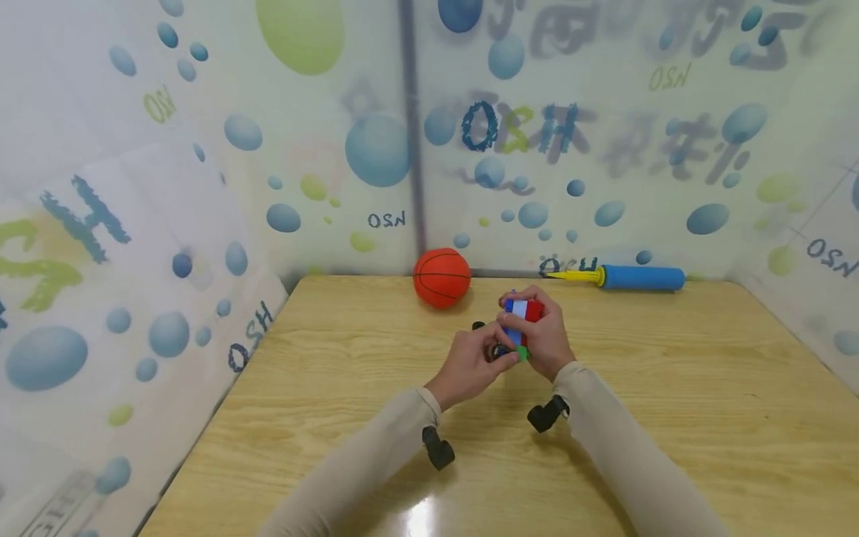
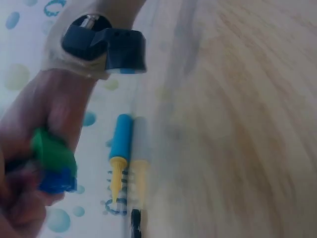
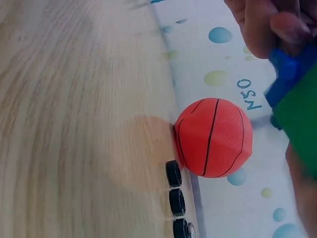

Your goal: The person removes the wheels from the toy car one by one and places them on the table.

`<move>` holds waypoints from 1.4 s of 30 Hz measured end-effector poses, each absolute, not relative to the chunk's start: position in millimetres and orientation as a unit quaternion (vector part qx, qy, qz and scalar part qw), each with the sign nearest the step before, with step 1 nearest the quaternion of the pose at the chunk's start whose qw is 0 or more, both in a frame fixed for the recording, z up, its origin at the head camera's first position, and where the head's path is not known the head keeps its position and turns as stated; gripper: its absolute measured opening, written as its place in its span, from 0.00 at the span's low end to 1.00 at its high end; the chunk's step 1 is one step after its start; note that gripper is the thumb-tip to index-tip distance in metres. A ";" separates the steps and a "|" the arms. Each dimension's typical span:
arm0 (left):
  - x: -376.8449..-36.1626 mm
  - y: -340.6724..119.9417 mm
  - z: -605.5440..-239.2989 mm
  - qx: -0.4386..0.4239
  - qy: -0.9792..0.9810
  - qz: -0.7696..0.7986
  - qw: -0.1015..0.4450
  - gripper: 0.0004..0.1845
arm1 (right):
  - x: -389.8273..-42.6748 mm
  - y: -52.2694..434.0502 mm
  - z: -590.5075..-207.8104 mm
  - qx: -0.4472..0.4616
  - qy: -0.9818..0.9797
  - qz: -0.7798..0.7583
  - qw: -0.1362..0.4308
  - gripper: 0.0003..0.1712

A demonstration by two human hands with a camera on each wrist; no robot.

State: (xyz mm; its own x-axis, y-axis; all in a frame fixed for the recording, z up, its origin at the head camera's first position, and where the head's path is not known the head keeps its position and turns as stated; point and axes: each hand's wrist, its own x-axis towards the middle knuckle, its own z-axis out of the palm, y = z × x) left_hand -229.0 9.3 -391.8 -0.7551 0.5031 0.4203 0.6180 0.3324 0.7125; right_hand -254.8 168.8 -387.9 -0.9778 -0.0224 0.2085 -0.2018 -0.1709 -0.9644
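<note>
Raised over the table is a toy of joined building blocks [image 1: 520,308] in blue, white, red and green. My right hand [image 1: 549,341] grips it from the right, thumb across its near face. At its lower left, the curled fingers of my left hand [image 1: 470,364] pinch a small dark round piece [image 1: 499,350], like a black wheel, close against the blocks; fingers partly hide it. In the left wrist view a green block [image 2: 52,151] with a blue piece [image 2: 58,181] shows between the hands. The right wrist view has the green block [image 3: 302,121] at its right edge.
Several black wheels [image 3: 177,202] stand in a row on the wooden table [image 1: 322,373], near a red ball [image 1: 441,277] by the back wall. A blue pump [image 1: 643,278] with a yellow nozzle lies along the back edge, to the right. Patterned walls enclose the table.
</note>
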 end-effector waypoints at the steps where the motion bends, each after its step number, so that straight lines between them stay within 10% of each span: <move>1: -228.9 11.4 -391.8 -0.350 -0.816 -0.452 0.082 0.03 | -255.4 168.4 -388.5 0.078 -0.640 0.762 0.062 0.14; 23: -285.8 -29.2 -401.6 -0.100 -0.725 -0.650 -0.206 0.19 | -256.0 198.3 -392.9 0.062 -0.580 0.811 0.045 0.13; 42: -331.4 -35.4 -420.6 -0.051 -0.869 -0.485 -0.088 0.11 | -253.1 200.0 -396.1 0.064 -0.602 0.795 0.027 0.13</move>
State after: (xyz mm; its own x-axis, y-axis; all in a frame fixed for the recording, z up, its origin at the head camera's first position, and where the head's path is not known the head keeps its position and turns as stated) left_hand -331.4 -35.4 -420.6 -0.9794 0.1734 -0.1039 0.0026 0.5245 0.8514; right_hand -253.1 200.0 -396.1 -0.9903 -0.0338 0.1348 -0.1206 -0.2737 -0.9542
